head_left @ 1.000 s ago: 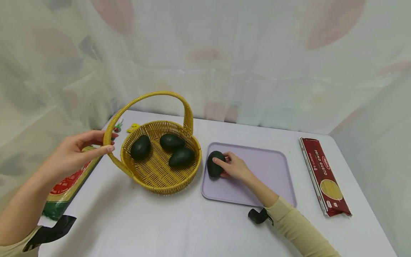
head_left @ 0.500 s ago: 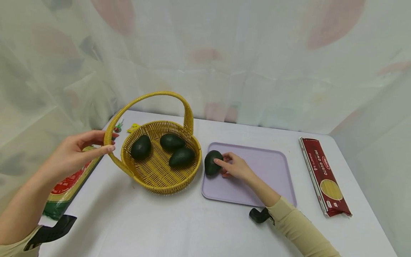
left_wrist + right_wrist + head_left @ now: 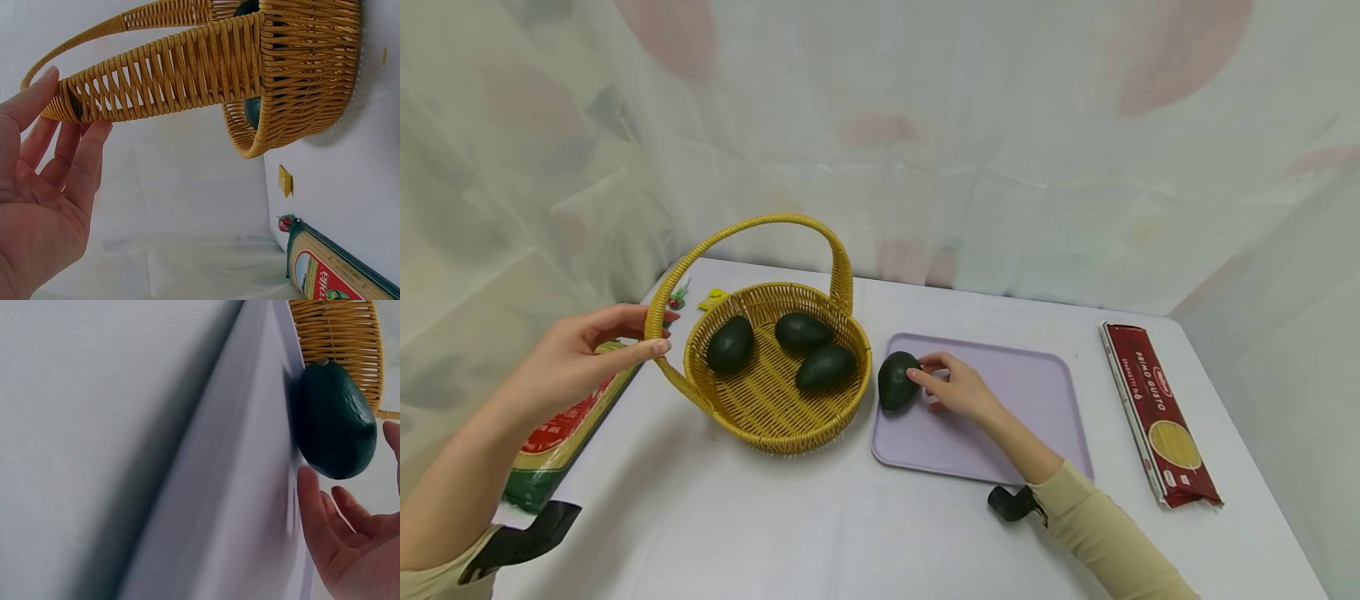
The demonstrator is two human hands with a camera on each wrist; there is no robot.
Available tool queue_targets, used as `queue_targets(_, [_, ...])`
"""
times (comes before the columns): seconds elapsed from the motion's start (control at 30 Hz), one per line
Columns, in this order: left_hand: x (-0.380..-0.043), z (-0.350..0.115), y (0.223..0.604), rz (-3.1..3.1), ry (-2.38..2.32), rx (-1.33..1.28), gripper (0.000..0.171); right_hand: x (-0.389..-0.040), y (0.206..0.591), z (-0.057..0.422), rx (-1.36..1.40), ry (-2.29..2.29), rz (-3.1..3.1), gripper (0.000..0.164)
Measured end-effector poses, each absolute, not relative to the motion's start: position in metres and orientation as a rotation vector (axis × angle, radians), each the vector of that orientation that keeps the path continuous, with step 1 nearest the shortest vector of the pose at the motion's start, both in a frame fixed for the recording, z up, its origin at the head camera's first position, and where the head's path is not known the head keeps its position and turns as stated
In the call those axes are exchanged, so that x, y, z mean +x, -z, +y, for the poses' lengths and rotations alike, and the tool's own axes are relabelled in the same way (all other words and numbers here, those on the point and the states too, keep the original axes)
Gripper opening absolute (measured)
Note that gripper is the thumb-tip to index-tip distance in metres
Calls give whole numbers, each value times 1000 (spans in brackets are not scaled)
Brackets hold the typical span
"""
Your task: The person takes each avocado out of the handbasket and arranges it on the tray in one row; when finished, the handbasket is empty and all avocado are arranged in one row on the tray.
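My left hand (image 3: 576, 358) pinches the handle of a yellow wicker basket (image 3: 786, 442) between thumb and fingers. In the left wrist view, the thumb lies on one side of the handle (image 3: 156, 78) and the fingertips on the other. Three dark green avocados (image 3: 730, 344) lie inside the basket. Another avocado (image 3: 895, 387) lies on the left end of a lilac tray (image 3: 1015, 408). Beside it is my right hand (image 3: 958, 390), its fingers spread and loosely bent. The right wrist view shows a small gap between those fingers and the avocado (image 3: 334, 422).
A red spaghetti pack (image 3: 1157, 412) lies right of the tray. Under my left forearm is a green and red pasta pack (image 3: 568, 429). A small yellow packet (image 3: 712, 299) lies behind the basket's left side. Curtains hang around the white table (image 3: 760, 517).
The avocado on the tray has shifted slightly left, toward the tray's edge. My right hand has let go and drawn back a little to the right. The left hand stays on the handle.
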State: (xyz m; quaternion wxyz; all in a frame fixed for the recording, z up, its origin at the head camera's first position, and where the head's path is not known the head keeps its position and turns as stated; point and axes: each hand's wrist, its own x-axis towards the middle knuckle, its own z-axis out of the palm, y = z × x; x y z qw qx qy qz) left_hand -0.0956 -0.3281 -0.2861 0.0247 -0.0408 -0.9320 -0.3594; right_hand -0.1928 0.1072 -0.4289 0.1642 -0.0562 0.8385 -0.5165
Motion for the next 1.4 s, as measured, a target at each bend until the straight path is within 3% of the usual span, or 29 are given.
queue_targets(0.5, [-96,-328,285,-2879,1123,-147,29,-208,391,106,-756,1366,2637,20])
queue_targets(1.0, [-95,-328,286,-2878,1143,-159,30,-240,342,47,-1166,1112,2253,27])
queue_targets(1.4, [-96,-329,286,-2863,1189,-191,31,-258,330,-7,-1194,696,2124,36])
